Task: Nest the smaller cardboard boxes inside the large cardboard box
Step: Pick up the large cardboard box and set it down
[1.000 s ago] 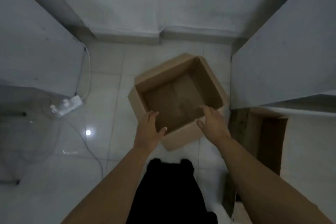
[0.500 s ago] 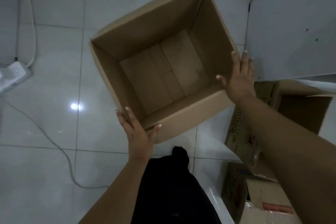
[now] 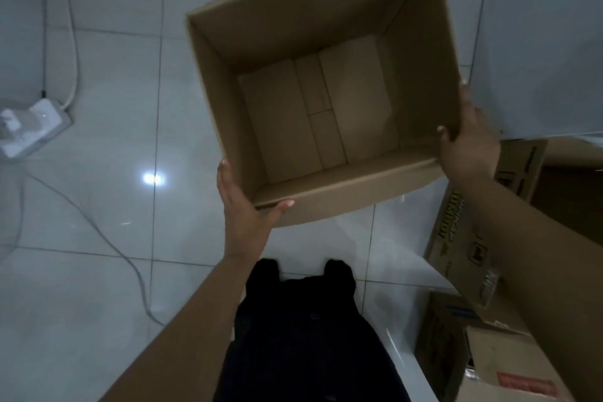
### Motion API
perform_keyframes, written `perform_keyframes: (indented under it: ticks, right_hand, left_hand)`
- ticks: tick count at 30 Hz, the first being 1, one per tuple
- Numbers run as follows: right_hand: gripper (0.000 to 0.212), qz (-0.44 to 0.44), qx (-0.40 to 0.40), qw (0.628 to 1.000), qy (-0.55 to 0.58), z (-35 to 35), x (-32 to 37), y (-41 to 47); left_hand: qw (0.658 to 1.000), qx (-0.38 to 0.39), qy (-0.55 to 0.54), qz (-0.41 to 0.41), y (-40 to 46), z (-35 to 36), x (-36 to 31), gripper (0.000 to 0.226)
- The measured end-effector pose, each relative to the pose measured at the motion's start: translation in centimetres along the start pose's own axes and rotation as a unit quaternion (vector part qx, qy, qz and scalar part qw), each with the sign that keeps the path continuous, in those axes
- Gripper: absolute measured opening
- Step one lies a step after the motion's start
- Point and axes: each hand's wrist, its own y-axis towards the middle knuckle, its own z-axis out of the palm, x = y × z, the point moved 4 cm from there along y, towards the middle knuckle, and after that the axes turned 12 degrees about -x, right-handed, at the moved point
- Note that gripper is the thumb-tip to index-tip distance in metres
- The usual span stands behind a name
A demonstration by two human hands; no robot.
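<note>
The large cardboard box [image 3: 326,91] is open at the top with nothing inside, above the shiny tile floor [image 3: 98,238]. The left hand [image 3: 244,209] grips its near left corner, thumb over the rim. The right hand [image 3: 466,140] grips the near right corner. Smaller cardboard boxes [image 3: 463,238] sit close by on the right, under the right arm. A white power strip [image 3: 32,124] and its cable [image 3: 107,238] lie off to the left.

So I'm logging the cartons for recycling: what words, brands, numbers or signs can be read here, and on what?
Large open box: no print visible.
Smaller box at right, behind the forearm: large dark lettering and handling symbols, too blurred to read.
Bottom-right box: red label, text too small to read.
Nothing else bears text.
</note>
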Motion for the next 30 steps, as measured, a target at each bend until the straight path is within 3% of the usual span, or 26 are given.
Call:
perform_keyframes:
  ticks: [7, 10, 13, 15, 21, 26, 30]
  right_hand:
    - [0.090, 0.105, 0.090, 0.982, 0.130, -0.6, -1.0, -5.4]
    - [0.085, 0.130, 0.134, 0.961, 0.204, -0.9, -1.3, -7.9]
    - [0.069, 0.163, 0.127, 0.949, 0.238, -1.1, -1.5, -10.1]
    - [0.064, 0.187, 0.117, 0.939, 0.262, -1.1, -1.6, -11.0]
    - [0.068, 0.242, 0.142, 0.877, 0.390, -1.1, -2.6, -10.0]
    - [0.070, 0.224, 0.166, 0.870, 0.406, -1.4, -2.9, -8.9]
    - [0.067, 0.201, 0.152, 0.893, 0.373, -2.1, -2.4, -9.2]
  left_hand:
    - [0.995, 0.100, 0.006, 0.019, 6.7, -2.4, -2.5, 0.124]
    - [0.987, 0.150, -0.008, 0.048, 8.3, -3.1, -3.5, 0.100]
    - [0.988, 0.116, 0.031, 0.100, 9.3, -3.9, -4.1, 0.068]
    - [0.990, 0.098, 0.028, 0.101, 9.5, -4.2, -4.1, 0.065]
    - [0.988, 0.112, -0.102, -0.011, 10.4, -5.2, -3.4, 0.066]
    - [0.984, 0.123, -0.125, -0.043, 10.7, -5.2, -3.1, 0.068]
    - [0.991, 0.108, -0.071, -0.029, 10.0, -5.4, -3.6, 0.066]
